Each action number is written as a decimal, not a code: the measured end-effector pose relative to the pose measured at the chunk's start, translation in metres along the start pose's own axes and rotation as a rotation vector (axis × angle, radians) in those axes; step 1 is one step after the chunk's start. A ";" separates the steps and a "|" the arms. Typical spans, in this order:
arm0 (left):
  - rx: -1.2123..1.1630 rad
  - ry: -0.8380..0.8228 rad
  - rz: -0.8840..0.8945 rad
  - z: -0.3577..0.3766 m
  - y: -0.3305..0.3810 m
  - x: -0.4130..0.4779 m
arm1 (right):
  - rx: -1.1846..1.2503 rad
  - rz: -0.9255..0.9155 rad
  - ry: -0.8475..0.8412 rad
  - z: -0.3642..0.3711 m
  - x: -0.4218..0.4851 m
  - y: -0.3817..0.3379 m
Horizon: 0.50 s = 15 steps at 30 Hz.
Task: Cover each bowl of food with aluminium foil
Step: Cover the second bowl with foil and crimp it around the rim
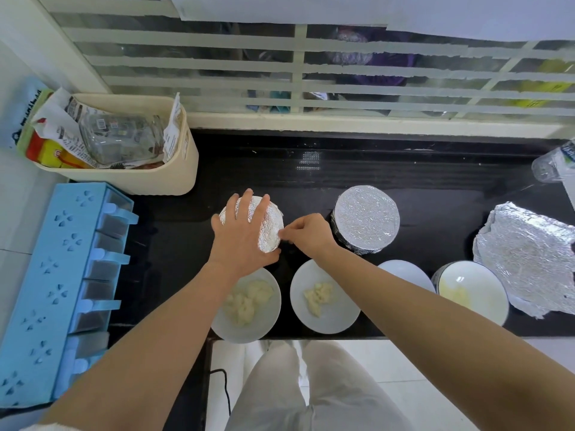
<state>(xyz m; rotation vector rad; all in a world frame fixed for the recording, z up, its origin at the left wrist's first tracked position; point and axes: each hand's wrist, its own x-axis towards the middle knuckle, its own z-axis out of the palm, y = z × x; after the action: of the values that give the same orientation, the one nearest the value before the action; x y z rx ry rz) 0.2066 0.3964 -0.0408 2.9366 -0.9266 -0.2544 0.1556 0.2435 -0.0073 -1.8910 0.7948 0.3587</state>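
On the black counter [420, 169] a foil-covered bowl [270, 228] sits under my left hand [241, 234], which presses flat on its top with straight fingers. My right hand [306, 233] pinches the foil at the bowl's right edge. A second foil-covered bowl [365, 219] stands to the right. Along the front edge stand open white bowls of pale food: one [249, 306] below my left wrist, one [323, 298] in the middle, one [404, 272] partly hidden by my right arm, and one [473, 290] at the right. Loose foil sheets [529, 259] lie at the far right.
A cream bin [130, 169] holding packets and a glass jar stands at the back left. A blue spice rack [59, 284] runs along the left. A plastic bottle [557, 163] lies at the right edge. A striped window is behind the counter.
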 end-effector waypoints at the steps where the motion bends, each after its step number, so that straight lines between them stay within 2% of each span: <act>1: 0.001 -0.023 0.046 -0.002 -0.003 0.001 | -0.024 0.007 -0.016 -0.001 -0.001 0.001; 5: -0.021 -0.128 0.153 -0.010 -0.011 0.006 | -0.143 0.000 -0.133 -0.004 -0.005 0.000; 8: 0.035 -0.110 0.138 -0.010 -0.011 0.004 | -0.194 0.001 -0.160 -0.007 -0.003 -0.003; 12: 0.004 0.002 -0.017 -0.007 -0.002 -0.001 | -0.186 0.033 -0.184 -0.010 0.000 -0.007; 15: -0.042 0.024 -0.163 -0.004 0.015 -0.003 | -0.112 0.069 -0.179 -0.012 0.001 -0.008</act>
<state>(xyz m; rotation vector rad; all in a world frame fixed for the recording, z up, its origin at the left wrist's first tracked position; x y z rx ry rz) 0.1965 0.3860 -0.0346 2.9719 -0.6717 -0.2413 0.1604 0.2346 0.0024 -1.9065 0.7327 0.6176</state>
